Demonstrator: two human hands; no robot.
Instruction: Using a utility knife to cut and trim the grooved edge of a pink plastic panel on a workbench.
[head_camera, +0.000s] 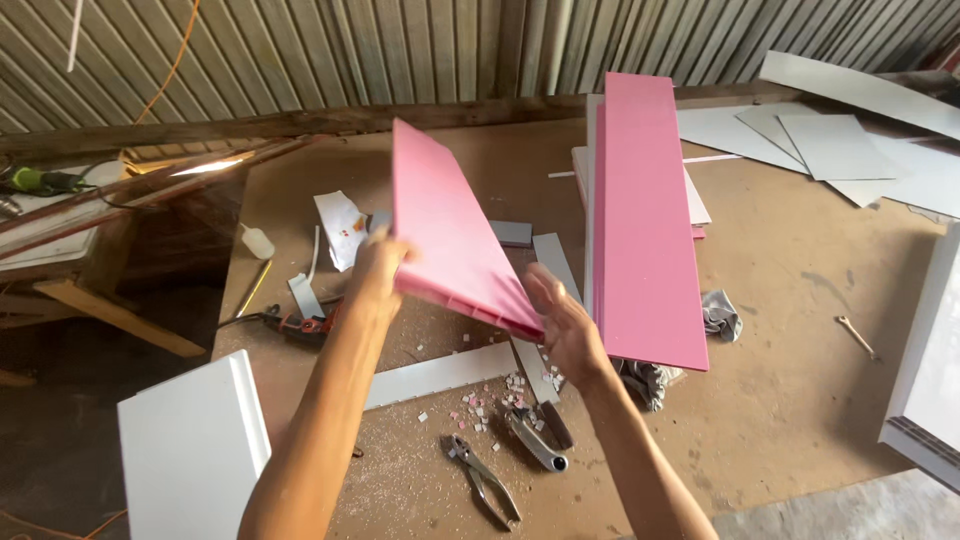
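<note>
- Tilting above the workbench (800, 330), a pink panel (450, 225) is held up in both hands, near edge low, far corner raised toward the corrugated metal wall (350, 50).
- Left hand (378, 268) grips the panel's left long edge, fingers curled over it, thumb side hidden behind.
- Right hand (560, 320) supports the lower near corner, fingers mostly open and spread against the underside and the ribbed end.
- Panel look: flat, long, rectangular, smooth pink face, hollow ribbed cut end showing at the bottom edge.
- Just right of it, a second pink panel (648, 220) lies lengthwise on white strips; the two are close at the near end, contact not clear.
- Open room: bare bench surface to the right of the second panel, up to a small tool (856, 335) and white sheets (850, 150) at the far right.
- Below the hands: a white strip (440, 373), small chips of debris (480, 405), pliers (482, 478) and a utility knife (538, 438).
- Left of the hands: a power drill (295, 323), a white bottle (257, 241), a crumpled paper (342, 228).
- Grey rag (720, 315) sits beside the second panel's near end.
- White panel (195, 450) juts past the bench's near left edge; another white board (925, 370) crowds the right edge.
</note>
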